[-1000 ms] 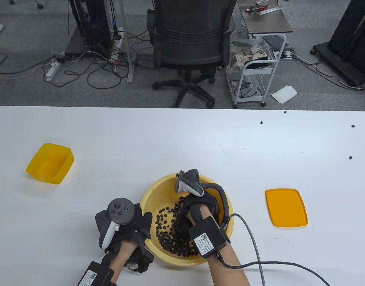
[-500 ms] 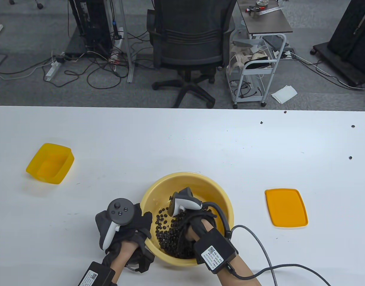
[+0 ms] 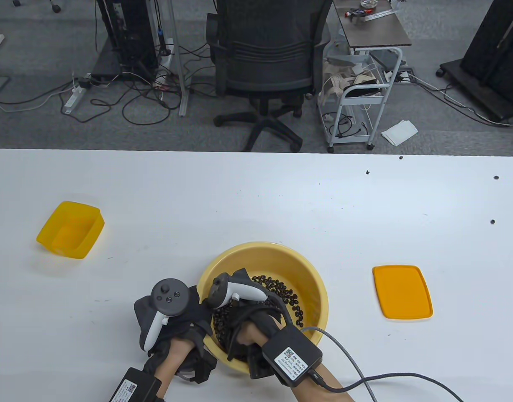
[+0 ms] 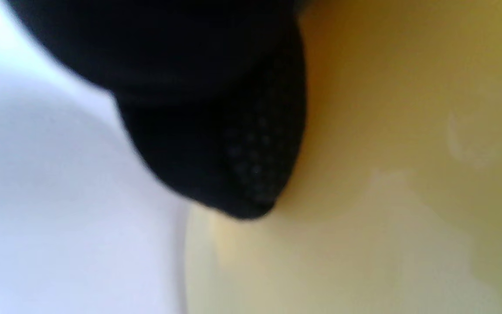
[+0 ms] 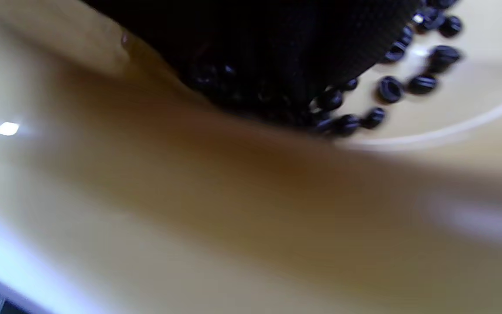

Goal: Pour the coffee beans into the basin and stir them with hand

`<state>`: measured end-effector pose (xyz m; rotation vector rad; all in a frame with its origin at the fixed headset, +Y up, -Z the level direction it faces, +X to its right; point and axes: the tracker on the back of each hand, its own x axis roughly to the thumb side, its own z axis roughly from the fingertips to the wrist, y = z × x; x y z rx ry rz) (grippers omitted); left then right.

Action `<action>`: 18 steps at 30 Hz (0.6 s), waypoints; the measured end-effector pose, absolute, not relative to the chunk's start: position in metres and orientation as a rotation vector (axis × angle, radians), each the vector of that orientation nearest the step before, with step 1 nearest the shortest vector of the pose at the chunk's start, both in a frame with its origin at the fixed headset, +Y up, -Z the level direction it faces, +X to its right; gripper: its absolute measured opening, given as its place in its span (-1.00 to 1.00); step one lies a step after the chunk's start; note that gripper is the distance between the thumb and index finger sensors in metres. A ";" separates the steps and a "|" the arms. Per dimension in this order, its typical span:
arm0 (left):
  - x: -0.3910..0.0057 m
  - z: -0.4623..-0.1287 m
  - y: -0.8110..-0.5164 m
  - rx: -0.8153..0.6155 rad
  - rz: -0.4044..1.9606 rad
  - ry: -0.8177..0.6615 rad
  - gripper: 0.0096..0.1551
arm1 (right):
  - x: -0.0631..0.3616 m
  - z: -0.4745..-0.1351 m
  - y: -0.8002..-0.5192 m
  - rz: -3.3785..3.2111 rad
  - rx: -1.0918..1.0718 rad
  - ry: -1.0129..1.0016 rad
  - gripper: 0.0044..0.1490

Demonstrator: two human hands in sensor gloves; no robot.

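The yellow basin [image 3: 309,270] stands near the table's front edge with dark coffee beans [image 3: 281,292] in it. My right hand [image 3: 229,316] is down inside the basin at its near left side, with the fingers buried among the beans and hidden under the tracker. In the right wrist view the black glove [image 5: 277,39] lies on the beans [image 5: 390,89] against the basin's inner wall [image 5: 233,196]. My left hand [image 3: 200,312] grips the basin's left rim, and a fingertip [image 4: 238,165] presses on the outer wall [image 4: 408,174].
An orange tub [image 3: 70,230] sits at the left of the table and a flat orange lid [image 3: 402,292] lies right of the basin. Stray beans [image 3: 492,221] dot the far right. A grey cable [image 3: 365,372] trails from my right wrist.
My right hand has swept from the basin's far right round to its near left side, dragging beans with it. A trail of beans now shows at the basin's middle right. The left hand stayed put.
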<state>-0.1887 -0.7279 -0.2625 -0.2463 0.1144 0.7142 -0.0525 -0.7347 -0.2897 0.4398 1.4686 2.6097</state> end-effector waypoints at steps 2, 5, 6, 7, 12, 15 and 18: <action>-0.189 -0.262 -0.728 -0.246 0.715 0.111 -0.27 | -0.057 -0.295 -0.734 2.619 0.421 1.391 -0.38; -0.188 -0.263 -0.727 -0.231 0.712 0.103 -0.27 | -0.061 -0.305 -0.731 2.616 0.432 1.317 -0.38; -0.188 -0.263 -0.728 -0.232 0.714 0.101 -0.27 | -0.063 -0.311 -0.729 2.649 0.471 1.221 -0.38; -0.188 -0.263 -0.728 -0.232 0.716 0.102 -0.27 | -0.063 -0.315 -0.728 2.663 0.450 1.186 -0.38; -0.189 -0.263 -0.728 -0.235 0.718 0.099 -0.27 | -0.063 -0.338 -0.726 2.863 0.375 0.888 -0.41; -0.189 -0.263 -0.729 -0.238 0.718 0.099 -0.26 | -0.056 -0.350 -0.726 2.983 0.284 0.777 -0.41; -0.188 -0.263 -0.728 -0.239 0.712 0.097 -0.26 | -0.041 -0.360 -0.726 3.095 0.150 0.724 -0.42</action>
